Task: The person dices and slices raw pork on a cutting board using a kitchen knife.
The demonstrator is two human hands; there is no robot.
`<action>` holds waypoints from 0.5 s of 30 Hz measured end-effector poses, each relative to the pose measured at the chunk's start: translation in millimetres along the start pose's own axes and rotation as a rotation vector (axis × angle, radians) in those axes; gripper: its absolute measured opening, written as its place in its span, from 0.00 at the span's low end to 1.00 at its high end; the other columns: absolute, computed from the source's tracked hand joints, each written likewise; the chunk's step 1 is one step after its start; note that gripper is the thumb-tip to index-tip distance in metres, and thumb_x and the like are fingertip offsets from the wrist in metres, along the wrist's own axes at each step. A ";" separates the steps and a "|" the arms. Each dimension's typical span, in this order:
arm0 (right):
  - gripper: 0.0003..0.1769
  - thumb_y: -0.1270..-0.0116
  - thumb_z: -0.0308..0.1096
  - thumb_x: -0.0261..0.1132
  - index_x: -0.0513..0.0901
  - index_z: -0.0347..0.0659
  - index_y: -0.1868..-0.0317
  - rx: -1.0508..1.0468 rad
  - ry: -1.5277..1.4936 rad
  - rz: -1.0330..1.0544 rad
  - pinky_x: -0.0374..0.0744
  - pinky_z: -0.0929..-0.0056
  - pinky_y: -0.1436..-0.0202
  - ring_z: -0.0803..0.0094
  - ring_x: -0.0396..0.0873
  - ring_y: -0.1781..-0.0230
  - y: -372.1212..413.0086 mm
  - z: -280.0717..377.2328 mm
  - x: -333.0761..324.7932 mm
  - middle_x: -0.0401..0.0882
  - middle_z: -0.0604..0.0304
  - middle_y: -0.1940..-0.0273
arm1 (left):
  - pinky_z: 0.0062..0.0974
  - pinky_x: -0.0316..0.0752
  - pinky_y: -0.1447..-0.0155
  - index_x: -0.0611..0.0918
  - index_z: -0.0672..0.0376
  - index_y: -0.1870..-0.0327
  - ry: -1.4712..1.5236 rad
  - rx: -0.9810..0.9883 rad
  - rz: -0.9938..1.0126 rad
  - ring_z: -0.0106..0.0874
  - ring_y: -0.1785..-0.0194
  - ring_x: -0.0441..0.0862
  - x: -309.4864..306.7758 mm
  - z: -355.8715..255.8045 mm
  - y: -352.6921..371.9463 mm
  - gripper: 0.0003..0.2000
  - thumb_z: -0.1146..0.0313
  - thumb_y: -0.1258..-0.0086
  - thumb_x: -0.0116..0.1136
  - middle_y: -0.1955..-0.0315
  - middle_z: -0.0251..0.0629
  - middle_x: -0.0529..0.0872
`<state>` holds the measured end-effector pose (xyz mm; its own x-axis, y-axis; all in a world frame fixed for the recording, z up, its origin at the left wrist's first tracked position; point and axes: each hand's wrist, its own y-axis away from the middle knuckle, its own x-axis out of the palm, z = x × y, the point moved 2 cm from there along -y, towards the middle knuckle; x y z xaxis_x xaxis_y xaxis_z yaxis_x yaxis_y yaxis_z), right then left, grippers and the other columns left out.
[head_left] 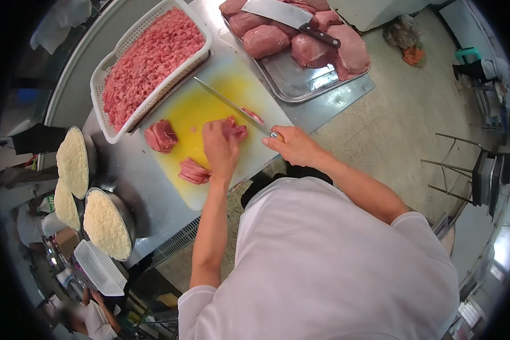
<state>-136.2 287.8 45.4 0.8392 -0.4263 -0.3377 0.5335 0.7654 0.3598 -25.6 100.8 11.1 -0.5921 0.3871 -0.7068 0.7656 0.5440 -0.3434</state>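
Yellow-tinged white board (178, 110) — left fingers (213, 130) at glossy red meat (236, 131), grip unclear — right fingers (285, 132) clenched round slim steel knife (226, 101).

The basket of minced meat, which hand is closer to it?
Left. The left hand is at a meat piece on the cutting board, right of the basket. The right hand, holding the long knife, is farther right.

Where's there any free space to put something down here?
On the steel table: the patch between the bowls and the cutting board, and the strip beside the near edge of the tray. The tray's near end is bare too. Mid-board is crowded: meat pieces, left hand, right hand and long knife.
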 end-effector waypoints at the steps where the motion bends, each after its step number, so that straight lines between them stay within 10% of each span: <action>1: 0.28 0.23 0.51 0.63 0.76 0.31 0.68 0.011 0.000 0.012 0.74 0.58 0.73 0.63 0.77 0.83 0.4 2.9 -0.8 0.75 0.50 0.77 | 0.44 0.75 0.50 0.81 0.65 0.52 0.034 0.020 0.067 0.48 0.52 0.80 3.7 -5.7 2.7 0.10 0.75 0.31 0.65 0.59 0.48 0.82; 7: 0.28 0.23 0.51 0.64 0.77 0.30 0.68 0.290 -0.074 0.136 0.74 0.57 0.65 0.62 0.79 0.73 0.7 23.1 -15.6 0.73 0.52 0.79 | 0.45 0.72 0.47 0.82 0.63 0.54 0.117 -0.088 0.036 0.49 0.53 0.76 19.3 6.4 -20.0 0.08 0.76 0.33 0.64 0.59 0.47 0.81; 15: 0.23 0.22 0.48 0.62 0.80 0.32 0.63 0.013 0.171 0.159 0.77 0.54 0.63 0.54 0.80 0.72 36.0 27.9 -30.8 0.76 0.47 0.75 | 0.47 0.69 0.47 0.82 0.61 0.52 -0.185 -0.009 -0.036 0.51 0.51 0.75 16.2 -0.4 -0.8 0.09 0.71 0.31 0.62 0.57 0.49 0.79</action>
<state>-139.9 315.0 93.0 0.8834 -0.2124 -0.4178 0.3985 0.8096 0.4310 -36.0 106.9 0.1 -0.5618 0.2242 -0.7963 0.7420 0.5622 -0.3652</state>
